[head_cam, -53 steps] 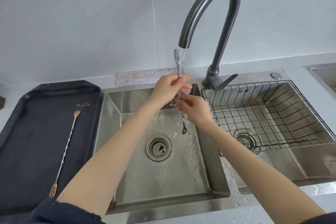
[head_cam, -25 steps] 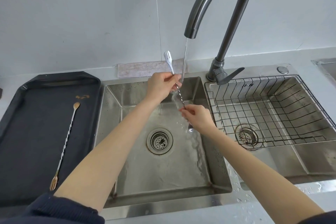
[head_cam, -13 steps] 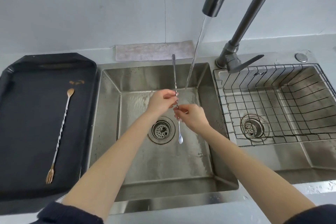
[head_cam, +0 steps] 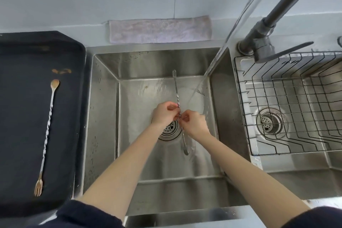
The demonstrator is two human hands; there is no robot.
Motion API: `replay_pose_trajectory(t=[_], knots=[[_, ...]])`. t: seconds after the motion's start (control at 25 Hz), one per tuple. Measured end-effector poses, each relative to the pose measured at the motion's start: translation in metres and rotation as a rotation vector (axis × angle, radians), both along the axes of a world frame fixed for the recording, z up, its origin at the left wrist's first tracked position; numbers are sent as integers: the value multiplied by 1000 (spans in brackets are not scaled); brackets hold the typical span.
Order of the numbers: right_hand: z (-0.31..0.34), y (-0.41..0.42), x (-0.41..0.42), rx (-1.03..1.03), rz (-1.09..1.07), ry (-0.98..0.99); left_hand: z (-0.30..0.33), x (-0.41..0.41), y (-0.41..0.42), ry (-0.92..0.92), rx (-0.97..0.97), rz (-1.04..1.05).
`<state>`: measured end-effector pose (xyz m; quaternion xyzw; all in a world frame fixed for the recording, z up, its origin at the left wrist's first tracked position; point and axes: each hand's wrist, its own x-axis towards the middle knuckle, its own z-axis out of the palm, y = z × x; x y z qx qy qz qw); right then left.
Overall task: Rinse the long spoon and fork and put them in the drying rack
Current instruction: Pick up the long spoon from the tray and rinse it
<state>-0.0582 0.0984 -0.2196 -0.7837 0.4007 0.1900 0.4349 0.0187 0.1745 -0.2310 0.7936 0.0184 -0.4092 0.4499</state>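
Note:
A long silver spoon-and-fork utensil [head_cam: 175,87] with a twisted stem stands nearly upright over the left sink basin [head_cam: 103,109], fork end up, spoon end down near the basin floor. My left hand [head_cam: 163,112] and my right hand [head_cam: 194,123] both pinch its stem at the middle, fingertips close together. The running water stream [head_cam: 218,57] falls just right of the utensil and misses it. A second long utensil [head_cam: 48,126], gold-ended, lies on the black tray [head_cam: 22,57] to the left. The wire drying rack [head_cam: 288,102] sits in the right basin with nothing in it.
The dark faucet [head_cam: 262,42] rises at the upper right, its lever pointing right over the rack. A folded pale cloth [head_cam: 159,28] lies behind the sink against the wall. The left basin's drain [head_cam: 169,131] is under my hands. Water wets the counter edge.
My hands and the silver utensil dropped lower into the basin, out from under the stream. The view tilted down, so the faucet spout is nearly out of frame.

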Motion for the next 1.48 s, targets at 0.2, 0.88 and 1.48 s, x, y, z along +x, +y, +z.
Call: replay_pose_trajectory(t=[0.2, 0.88, 1.48], knots=[[-26, 0, -1, 5, 29, 103, -23, -4, 2, 96, 35, -43], [-36, -1, 0, 14, 59, 131, -35, -14, 6, 241, 101, -159], [45, 6, -9, -101, 328, 116, 46, 1, 50, -288, 378, -613]])
